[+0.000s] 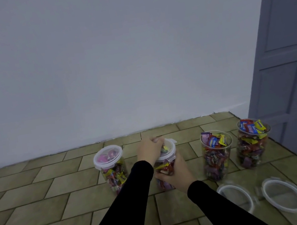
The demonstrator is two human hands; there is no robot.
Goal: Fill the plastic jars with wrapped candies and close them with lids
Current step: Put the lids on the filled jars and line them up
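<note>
Nearest to us are our two forearms in black sleeves, which reach forward over the tiled floor. Just to the right of them, near the right edge of the floor, two loose clear lids lie flat side by side: the left lid and the right lid. Further forward, four clear plastic jars stand upright in a row before the white wall, all filled with wrapped candies. Our right hand grips the second jar from the side, with the fingers curled round its body. Our left hand lies on the lid of this jar, its fingers bent over the far rim of the lid; whether they press or pull a clip we cannot tell. The first jar, at the left end of the row, already carries a lid. The third jar and the fourth jar, to the right, are without lids, and the candies rise above their rims. The fourth jar stands near a grey door at the far right corner of the floor.
</note>
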